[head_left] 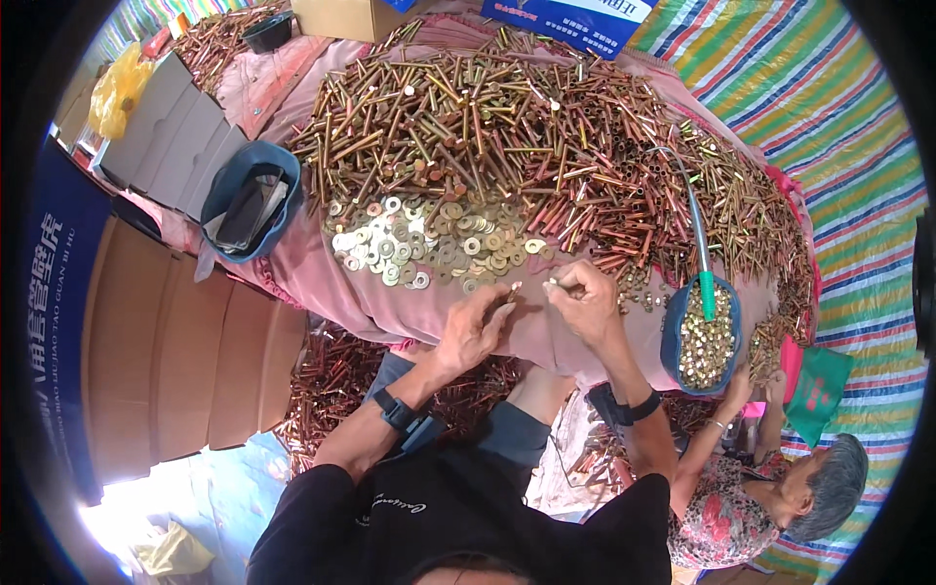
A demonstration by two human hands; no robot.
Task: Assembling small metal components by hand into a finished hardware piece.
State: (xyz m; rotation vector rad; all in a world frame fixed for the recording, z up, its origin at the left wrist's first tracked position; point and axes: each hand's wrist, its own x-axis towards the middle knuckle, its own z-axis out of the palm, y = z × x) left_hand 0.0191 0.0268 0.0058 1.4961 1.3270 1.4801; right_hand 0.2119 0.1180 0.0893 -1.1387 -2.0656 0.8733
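The small pieces (516, 287) pinched in the left hand (475, 327) and right hand (588, 304) are too tiny to identify. The top edge cuts off a brown cardboard box (341, 19) and a blue printed carton (561, 27).

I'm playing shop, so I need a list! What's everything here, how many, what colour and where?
Bolts: countless, coppery, on and below cloth
Washers: dozens, pale gold, nearer the hands
Cloth: one, pink, under them
Right basin: one, blue, right
Nuts: many, golden, in right basin
Tool: one, green and grey, over right basin
Left basin: one, blue, left
Bright bag: one, yellow, upper left
Cartons: several, brown, blue, white, left and top
Striped sheet: one, multicoloured, right
Co-worker: one, patterned top, lower right
Wristbands: two, black, on wrists
Left hand: one, bare, centre
Right hand: one, bare, centre
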